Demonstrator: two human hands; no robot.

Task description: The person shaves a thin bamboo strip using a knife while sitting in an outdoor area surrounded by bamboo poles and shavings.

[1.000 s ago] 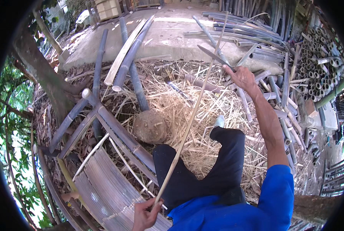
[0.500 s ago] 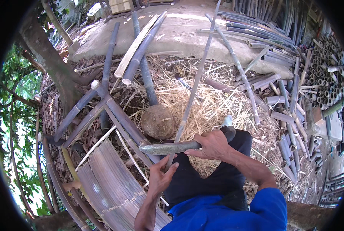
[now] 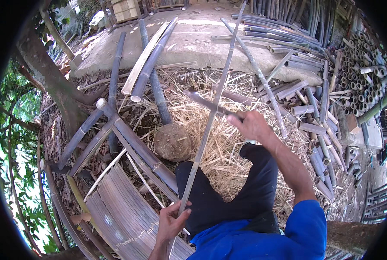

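Observation:
My left hand (image 3: 172, 219) grips the near end of a long bamboo strip (image 3: 209, 125), which slants away from my lap toward the far ground. In my right hand (image 3: 250, 125) is a machete (image 3: 205, 102), its dark blade pointing left and meeting the strip partway along its length. The blade's exact contact with the strip is hard to make out. Beyond my knees a round wooden block (image 3: 172, 142) sits on the ground, left of the strip.
Beside me on the left stands a bamboo chair (image 3: 124, 216) with a slatted surface. Pale shavings (image 3: 228, 160) cover the ground ahead. Bamboo poles (image 3: 152, 65) lean at the far left; cut pieces (image 3: 319, 130) and stacked tubes (image 3: 362, 78) lie to the right. A tree trunk (image 3: 50, 82) rises at left.
My right hand has carried the machete forward along the strip, away from my left hand. My left hand is slightly lower and nearer, still on the strip. The view has shifted a little.

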